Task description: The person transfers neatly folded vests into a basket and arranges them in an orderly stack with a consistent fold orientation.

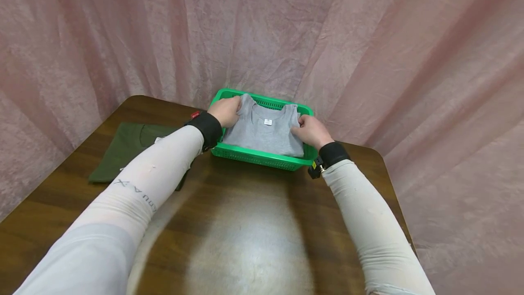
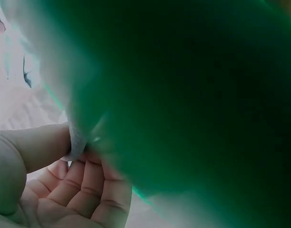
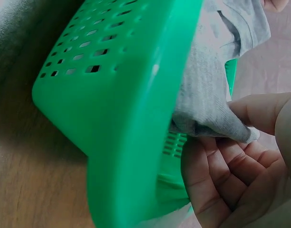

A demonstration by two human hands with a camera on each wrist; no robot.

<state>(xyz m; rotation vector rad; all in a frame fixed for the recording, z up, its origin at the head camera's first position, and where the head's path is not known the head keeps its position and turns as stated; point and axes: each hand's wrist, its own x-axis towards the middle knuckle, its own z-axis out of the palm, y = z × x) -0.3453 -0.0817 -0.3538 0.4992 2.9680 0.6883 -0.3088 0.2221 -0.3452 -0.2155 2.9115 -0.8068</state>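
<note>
A folded grey T-shirt (image 1: 266, 135) with a white neck label lies in a green plastic basket (image 1: 258, 156) near the table's back edge. My left hand (image 1: 226, 111) pinches the shirt's left shoulder edge between thumb and fingers. On the other side, my right hand (image 1: 313, 131) pinches the right edge. In the right wrist view, the thumb and fingers of the right hand (image 3: 236, 166) grip a grey fold just inside the basket wall (image 3: 112, 95). Green blur fills much of the left wrist view, where the left hand (image 2: 74, 180) holds a bit of grey cloth (image 2: 76, 142).
A dark green folded garment (image 1: 123, 151) lies on the brown wooden table (image 1: 245, 222), left of the basket and partly behind my left forearm. A small red item (image 1: 195, 114) shows beside my left wrist. Pink curtains (image 1: 262, 26) hang behind the table.
</note>
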